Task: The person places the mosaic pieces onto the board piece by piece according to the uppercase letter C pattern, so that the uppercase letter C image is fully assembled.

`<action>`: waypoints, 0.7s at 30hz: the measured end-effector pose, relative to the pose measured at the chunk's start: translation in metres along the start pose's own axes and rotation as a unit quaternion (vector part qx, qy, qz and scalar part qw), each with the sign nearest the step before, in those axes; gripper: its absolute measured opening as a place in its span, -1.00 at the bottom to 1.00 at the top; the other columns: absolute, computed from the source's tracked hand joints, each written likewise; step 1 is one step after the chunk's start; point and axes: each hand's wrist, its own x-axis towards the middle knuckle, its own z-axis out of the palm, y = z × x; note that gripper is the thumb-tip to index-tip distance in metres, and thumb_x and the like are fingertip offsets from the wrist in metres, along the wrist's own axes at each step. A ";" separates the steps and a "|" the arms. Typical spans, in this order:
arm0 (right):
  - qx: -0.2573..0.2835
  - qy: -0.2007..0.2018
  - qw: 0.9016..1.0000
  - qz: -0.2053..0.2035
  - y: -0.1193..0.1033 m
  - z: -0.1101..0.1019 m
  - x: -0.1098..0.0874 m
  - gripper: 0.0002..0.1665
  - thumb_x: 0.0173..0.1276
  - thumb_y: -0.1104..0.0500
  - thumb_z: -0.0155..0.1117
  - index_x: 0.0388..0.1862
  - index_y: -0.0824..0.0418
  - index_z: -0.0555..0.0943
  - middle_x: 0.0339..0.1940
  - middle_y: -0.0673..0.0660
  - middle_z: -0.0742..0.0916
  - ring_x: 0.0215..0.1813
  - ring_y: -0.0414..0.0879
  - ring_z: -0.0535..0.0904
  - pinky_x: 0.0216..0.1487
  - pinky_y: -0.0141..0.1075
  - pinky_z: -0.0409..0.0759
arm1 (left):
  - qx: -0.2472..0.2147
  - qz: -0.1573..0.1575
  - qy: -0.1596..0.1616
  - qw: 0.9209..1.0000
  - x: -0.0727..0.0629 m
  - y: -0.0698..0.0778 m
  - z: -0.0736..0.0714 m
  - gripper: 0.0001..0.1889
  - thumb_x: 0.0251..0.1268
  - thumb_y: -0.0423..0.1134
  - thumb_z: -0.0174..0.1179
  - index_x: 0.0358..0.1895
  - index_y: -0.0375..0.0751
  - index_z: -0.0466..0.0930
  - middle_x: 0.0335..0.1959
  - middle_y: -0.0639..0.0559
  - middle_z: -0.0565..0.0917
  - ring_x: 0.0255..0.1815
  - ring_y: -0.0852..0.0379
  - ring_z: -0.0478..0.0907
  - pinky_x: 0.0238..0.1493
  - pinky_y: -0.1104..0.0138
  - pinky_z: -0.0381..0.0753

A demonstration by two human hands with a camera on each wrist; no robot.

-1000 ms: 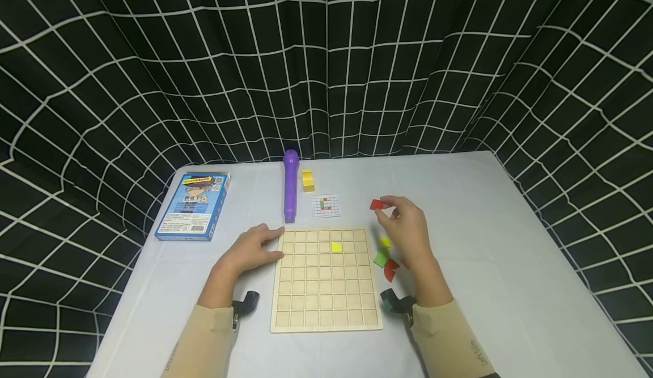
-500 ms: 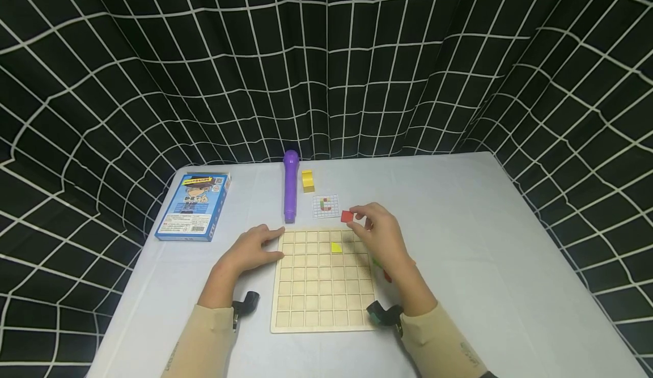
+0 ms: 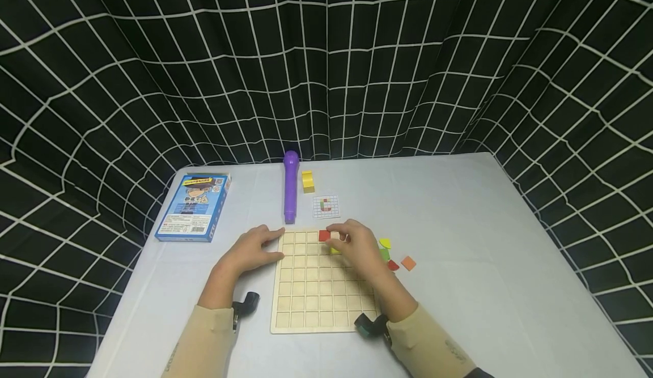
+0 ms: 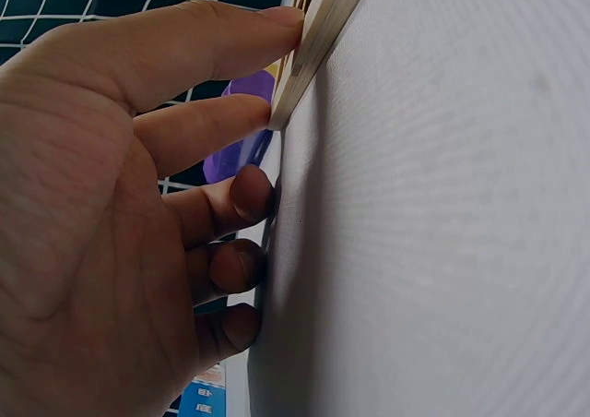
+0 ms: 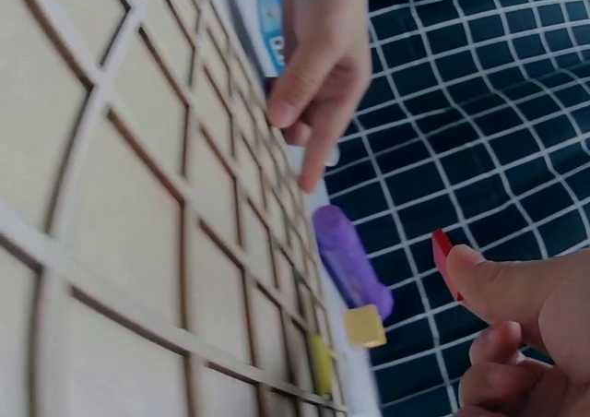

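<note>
Table [image 3: 484,242]: left hand [image 3: 252,249] against board [image 3: 312,287], right's [image 3: 360,249] pinched tile [image 3: 323,236] seemingly aloft.

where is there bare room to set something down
Widest: the white tablecloth right of the orange tile. A smaller patch lies between the blue box and purple rod. Crowded: the upper-right edge of the wooden grid board, with the right hand and loose tiles.

Head view, over near edge of white cloth-covered table [image 3: 490,264], angled forward-down, wrist views close, toward far edge, sharing pale-wood square board [image 3: 312,288]
</note>
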 end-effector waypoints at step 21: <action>-0.073 -0.045 0.995 0.055 0.023 0.029 -0.003 -0.66 0.25 0.14 0.56 0.02 0.12 0.81 0.03 0.12 0.79 0.16 0.07 0.66 0.09 -0.01 0.59 | 0.002 0.015 0.005 1.000 0.002 -0.004 0.002 -0.24 0.18 0.05 0.47 0.47 -0.01 0.48 -0.34 0.04 0.43 -0.34 0.12 0.31 -0.28 0.21 0.34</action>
